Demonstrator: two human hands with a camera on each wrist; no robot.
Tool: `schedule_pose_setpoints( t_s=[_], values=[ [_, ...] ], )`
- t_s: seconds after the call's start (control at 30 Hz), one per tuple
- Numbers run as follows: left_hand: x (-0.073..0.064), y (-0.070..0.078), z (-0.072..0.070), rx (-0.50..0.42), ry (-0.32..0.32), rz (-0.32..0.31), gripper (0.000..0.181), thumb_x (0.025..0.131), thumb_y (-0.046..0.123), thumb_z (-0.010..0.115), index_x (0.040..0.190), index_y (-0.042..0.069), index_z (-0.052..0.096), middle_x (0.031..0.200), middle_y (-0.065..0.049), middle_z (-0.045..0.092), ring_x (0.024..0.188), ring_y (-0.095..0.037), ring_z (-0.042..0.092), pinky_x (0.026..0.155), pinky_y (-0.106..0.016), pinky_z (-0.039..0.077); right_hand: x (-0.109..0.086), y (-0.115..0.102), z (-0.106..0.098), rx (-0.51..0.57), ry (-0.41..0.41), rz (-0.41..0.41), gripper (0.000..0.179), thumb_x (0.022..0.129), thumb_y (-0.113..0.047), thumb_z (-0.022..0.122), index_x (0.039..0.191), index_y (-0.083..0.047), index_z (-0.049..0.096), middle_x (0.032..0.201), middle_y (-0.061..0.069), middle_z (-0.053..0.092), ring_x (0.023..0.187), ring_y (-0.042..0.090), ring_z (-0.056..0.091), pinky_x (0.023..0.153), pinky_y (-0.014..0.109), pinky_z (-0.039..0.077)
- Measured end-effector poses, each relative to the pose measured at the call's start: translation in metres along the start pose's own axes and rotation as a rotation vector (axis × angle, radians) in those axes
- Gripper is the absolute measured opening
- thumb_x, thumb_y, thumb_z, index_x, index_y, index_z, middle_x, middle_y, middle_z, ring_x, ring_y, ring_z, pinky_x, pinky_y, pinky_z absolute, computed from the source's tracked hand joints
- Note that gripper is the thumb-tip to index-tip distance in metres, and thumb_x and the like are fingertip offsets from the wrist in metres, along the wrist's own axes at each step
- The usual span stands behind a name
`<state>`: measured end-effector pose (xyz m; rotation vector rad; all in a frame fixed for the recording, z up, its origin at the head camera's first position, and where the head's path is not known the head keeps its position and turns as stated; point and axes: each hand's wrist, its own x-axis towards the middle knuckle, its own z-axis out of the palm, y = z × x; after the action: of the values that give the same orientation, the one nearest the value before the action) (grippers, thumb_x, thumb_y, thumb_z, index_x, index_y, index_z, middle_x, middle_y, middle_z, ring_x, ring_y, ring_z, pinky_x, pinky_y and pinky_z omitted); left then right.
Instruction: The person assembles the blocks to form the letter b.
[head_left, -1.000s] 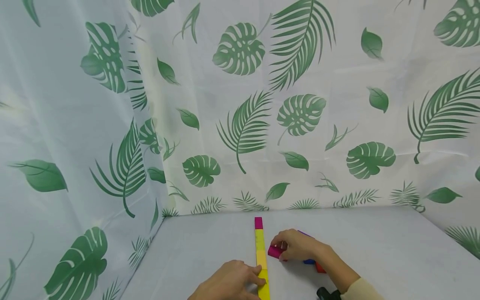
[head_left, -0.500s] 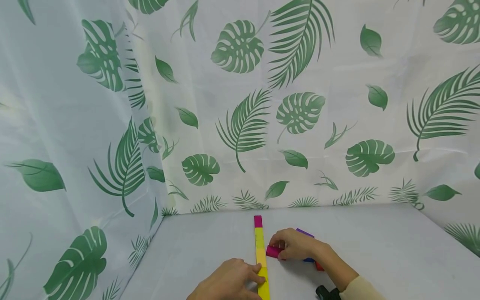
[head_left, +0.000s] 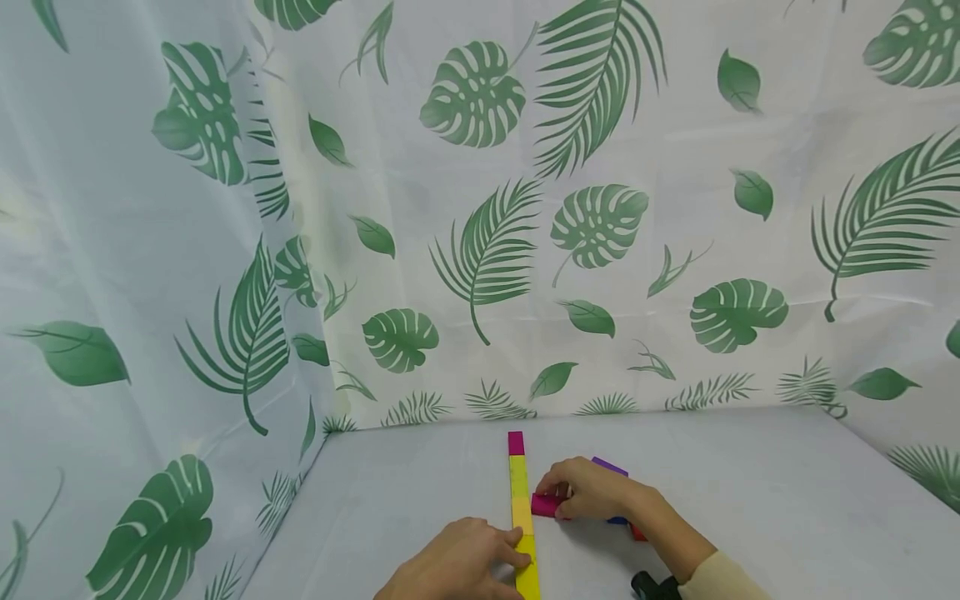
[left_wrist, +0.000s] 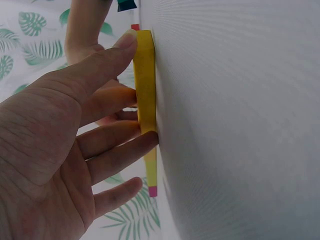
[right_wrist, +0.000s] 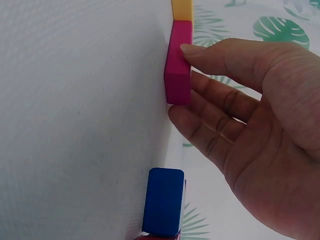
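Magenta block (right_wrist: 178, 60) | right grip (right_wrist: 270, 125) pinches | end face (right_wrist: 177, 89): right-wrist view only

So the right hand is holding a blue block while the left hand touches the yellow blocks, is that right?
Not quite: the right hand holds a magenta block, not a blue one, as the right wrist view shows. The left hand does touch the yellow blocks.

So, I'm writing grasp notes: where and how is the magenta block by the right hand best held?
Probably by its two long sides, near its right end, coming from the right and above. The magenta block lies lengthwise on the table, its left end facing the yellow row, so that end is best left free. The right hand pinches it much this way.
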<state>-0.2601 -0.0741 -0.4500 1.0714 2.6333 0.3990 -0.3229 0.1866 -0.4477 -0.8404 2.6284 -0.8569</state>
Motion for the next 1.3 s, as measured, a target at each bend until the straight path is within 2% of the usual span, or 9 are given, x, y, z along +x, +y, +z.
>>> schedule_pose_setpoints(
  t_s=[0.7,1.3],
  values=[
    [0.0003,0.0002,0.0001,-0.008,-0.001,-0.014,0.037,0.088,0.048,0.081,0.122,0.037,0.078,0.135,0.016,0.068,0.104,0.006,0.065,0.096,-0.025,0.056,0.0018,0.0030,0.0015,-0.017,-0.013,-0.013,0.031,0.091,-0.007,0.078,0.119,-0.019,0.079,0.105,-0.010,0.072,0.092,0.009,0.060,0.089,0.032,0.058],
    [0.0010,-0.0002,0.0008,0.002,0.014,-0.011,0.037,0.086,0.049,0.081,0.121,0.036,0.078,0.133,0.016,0.069,0.108,0.005,0.066,0.098,-0.026,0.056,0.0012,0.0022,0.0017,-0.016,-0.010,-0.026,0.032,0.091,-0.007,0.079,0.120,-0.019,0.079,0.108,-0.008,0.073,0.094,0.010,0.062,0.091,0.035,0.060]
  ],
)
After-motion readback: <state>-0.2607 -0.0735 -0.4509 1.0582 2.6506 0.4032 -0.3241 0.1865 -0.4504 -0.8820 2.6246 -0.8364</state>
